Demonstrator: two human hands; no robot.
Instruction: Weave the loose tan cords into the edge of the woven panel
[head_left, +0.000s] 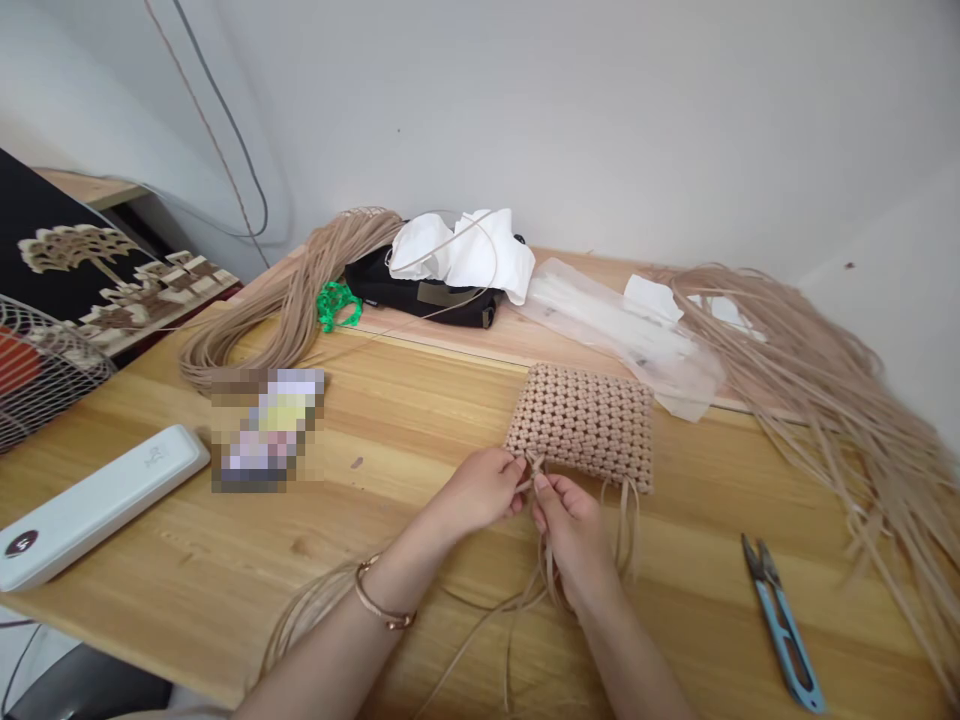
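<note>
A tan woven panel [581,415] of knotted flat cord lies on the wooden table in front of me. At its lower left corner my left hand [491,488] pinches a strand of cord. Close beside it, my right hand [571,520] is closed with thumb and forefinger on the cords [537,466] where they cross. Loose cord ends hang from the panel's lower edge and trail under both my forearms. The fingertips partly hide the crossing strands.
Blue thread snips [784,625] lie at the right. Long cord bundles [817,400] spread along the right and a second bundle [292,300] lies back left. A black pouch [420,295], plastic bag [622,335], white device [105,505] and blurred-out item [274,430] are also on the table.
</note>
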